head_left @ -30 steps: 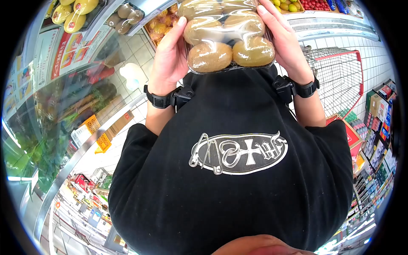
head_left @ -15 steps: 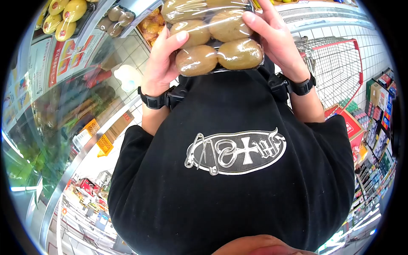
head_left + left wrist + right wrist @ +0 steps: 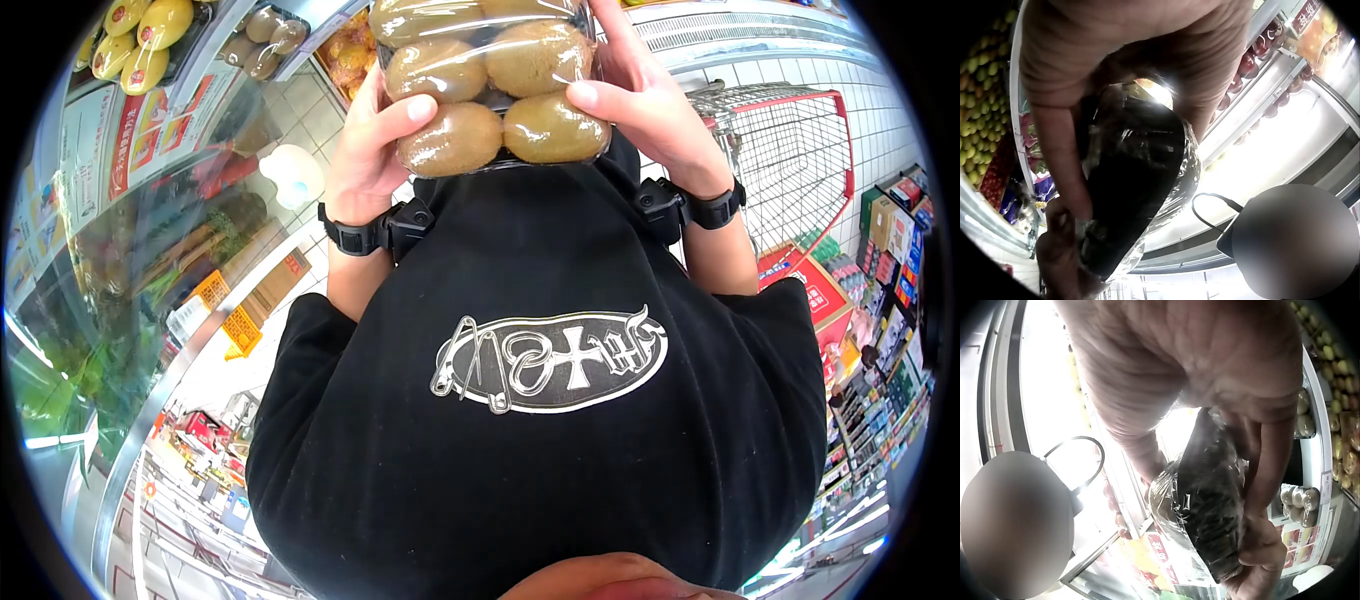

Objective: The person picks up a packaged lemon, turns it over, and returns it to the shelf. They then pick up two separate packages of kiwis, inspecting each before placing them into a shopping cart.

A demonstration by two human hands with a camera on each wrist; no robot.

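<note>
A black tray of kiwis (image 3: 490, 85) wrapped in clear film is held up in front of my chest. My left hand (image 3: 372, 150) grips its left side, thumb over the film. Gripping the right side is my right hand (image 3: 645, 105), thumb pressed on the front kiwi. In the left wrist view the tray's dark underside (image 3: 1135, 181) lies in my left hand (image 3: 1066, 150), fingers curled under it. The right wrist view shows the same dark underside (image 3: 1207, 506) held by my right hand (image 3: 1260, 456).
A red-framed wire shopping cart (image 3: 800, 170) stands at my right. Fruit shelves with yellow mangoes (image 3: 140, 35) and packed kiwis (image 3: 260, 35) run along the left. Boxed goods (image 3: 890, 260) fill shelves at far right. White tiled floor (image 3: 880, 110) lies beyond the cart.
Both hands have shifted the kiwi tray slightly left and tilted it. The right thumb has slid down onto the front kiwi.
</note>
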